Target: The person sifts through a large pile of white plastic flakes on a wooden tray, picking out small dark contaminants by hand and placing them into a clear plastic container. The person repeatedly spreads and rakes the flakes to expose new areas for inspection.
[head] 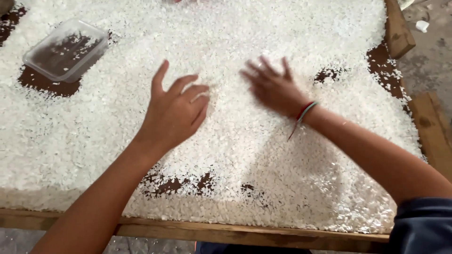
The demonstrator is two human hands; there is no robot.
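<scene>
Both hands lie spread on a thick layer of small white grains (263, 155) that covers almost the whole wooden tray table (245, 231). The left hand (173, 114) rests palm down near the middle of the surface, fingers loosely bent and thumb pointing toward the far edge — it grips nothing, the fingertips only pressing into the grains. The right hand (273, 85) is just beside it, toward the right edge, fingers fanned wide and flat on the grains; it is blurred, and it too has hold of nothing. A band of coloured threads (305, 112) circles the right wrist, and a dark blue sleeve (421, 228) shows at the near right corner.

Dark brown patches of the bare board show through the grains near the near edge, below the left wrist, and by the far right corner. A clear plastic tub (66, 49) sits tilted in the grains near the far left corner, well apart from both hands — a few grains lie inside it. Wooden rails (399, 30) frame the right edge.
</scene>
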